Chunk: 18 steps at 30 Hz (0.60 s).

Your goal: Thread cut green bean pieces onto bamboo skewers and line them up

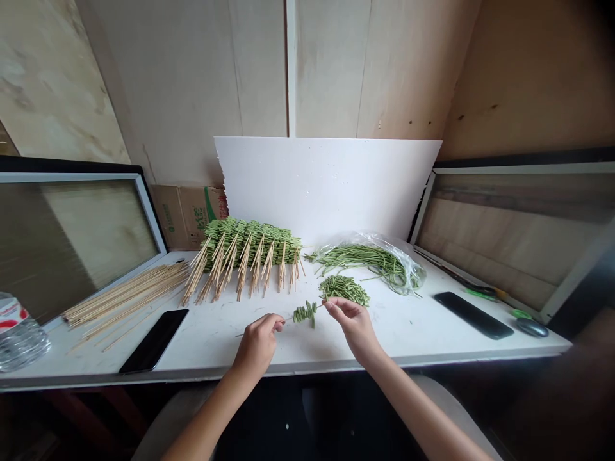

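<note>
Near the table's front, my left hand is closed around a thin bamboo skewer, whose back end sticks out to the left. Several short pieces of green bean are threaded crosswise on it, one hanging lower than the others. The fingertips of my right hand pinch together at the skewer's right end; whether a bean piece is also between them I cannot make out. Just behind that hand lies a heap of cut bean pieces.
Filled bean skewers are stacked at the back left, beside loose bare skewers. Long beans in a clear plastic bag lie at the back right. Phones, a water bottle and a computer mouse are near the sides.
</note>
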{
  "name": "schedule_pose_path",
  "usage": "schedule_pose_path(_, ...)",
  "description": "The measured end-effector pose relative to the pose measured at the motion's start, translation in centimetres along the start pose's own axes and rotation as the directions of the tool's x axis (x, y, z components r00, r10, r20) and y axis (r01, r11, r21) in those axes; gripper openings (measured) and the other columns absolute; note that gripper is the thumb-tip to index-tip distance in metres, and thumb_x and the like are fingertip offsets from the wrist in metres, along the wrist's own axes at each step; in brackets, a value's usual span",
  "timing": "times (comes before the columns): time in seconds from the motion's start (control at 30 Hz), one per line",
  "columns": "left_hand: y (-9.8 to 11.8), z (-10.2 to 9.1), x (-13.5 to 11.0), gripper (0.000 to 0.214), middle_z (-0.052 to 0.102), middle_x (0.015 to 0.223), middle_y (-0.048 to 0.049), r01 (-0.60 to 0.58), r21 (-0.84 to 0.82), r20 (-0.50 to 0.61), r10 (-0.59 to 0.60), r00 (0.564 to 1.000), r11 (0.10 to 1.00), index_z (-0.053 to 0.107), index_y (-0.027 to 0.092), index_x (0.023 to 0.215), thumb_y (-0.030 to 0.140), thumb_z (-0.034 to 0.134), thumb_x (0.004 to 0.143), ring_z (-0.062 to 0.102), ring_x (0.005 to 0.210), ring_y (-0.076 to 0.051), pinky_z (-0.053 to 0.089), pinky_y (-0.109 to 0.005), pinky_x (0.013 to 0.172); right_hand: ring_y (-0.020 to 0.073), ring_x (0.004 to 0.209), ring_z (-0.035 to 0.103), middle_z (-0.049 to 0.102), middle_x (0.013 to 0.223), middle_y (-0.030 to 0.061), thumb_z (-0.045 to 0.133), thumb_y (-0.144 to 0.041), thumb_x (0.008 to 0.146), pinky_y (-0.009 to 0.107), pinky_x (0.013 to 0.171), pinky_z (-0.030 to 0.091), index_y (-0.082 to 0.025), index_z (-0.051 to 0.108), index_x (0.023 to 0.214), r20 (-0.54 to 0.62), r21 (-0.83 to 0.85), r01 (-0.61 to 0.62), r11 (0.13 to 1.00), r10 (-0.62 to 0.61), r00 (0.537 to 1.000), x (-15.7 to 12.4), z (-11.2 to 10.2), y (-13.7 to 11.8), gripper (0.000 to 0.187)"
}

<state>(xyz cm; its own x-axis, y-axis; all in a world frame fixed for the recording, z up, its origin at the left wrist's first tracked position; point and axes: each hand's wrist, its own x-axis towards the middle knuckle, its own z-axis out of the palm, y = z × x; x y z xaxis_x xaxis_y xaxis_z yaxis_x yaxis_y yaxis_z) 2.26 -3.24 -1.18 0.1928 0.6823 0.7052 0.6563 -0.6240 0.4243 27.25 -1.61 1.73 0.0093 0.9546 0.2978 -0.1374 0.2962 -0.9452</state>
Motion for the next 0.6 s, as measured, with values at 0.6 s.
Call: schedule_pose_path(0.6, 0.5, 0.1, -0.1, 0.032, 0.075, 0.078, -0.0024, -0.031, 0.065, -0.061, 0.035, 0.998, 0.997, 0.063, 0.021, 0.085, -0.002, 0.041, 0.085, 0.078, 0.078, -0.018, 0.058, -0.024, 0.065, 0.0267, 0.096, 0.068, 0.077, 0.095, 0.0072, 0.083, -0.052, 0.077, 0.037, 0.090, 0.051, -0.021, 0.076, 0.080, -0.062, -0.018, -0.045, 0.999, 0.044, 0.997, -1.4, 2.0, 0.2, 0.031)
